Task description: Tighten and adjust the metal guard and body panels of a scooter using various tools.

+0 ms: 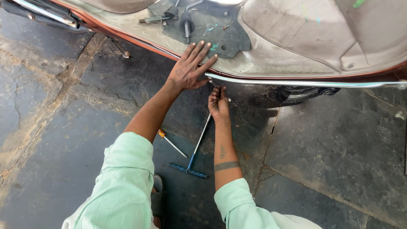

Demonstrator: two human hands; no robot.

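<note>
Two tools lie near on the stone floor [330, 144]: one blue T-handle wrench [196, 152] and, left of it, one orange-handled screwdriver [171, 143]. Farther, the right hand [218, 103] pinches something unseen under the scooter's chrome edge trim [305, 83]; the left hand [189, 68] presses one footboard [271, 59], fingers spread wide.

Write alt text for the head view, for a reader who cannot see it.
A person's left hand lies flat on a scooter footboard while the right hand reaches under its chrome trim. A blue T-handle wrench and a screwdriver lie on the stone floor between the arms.
</note>
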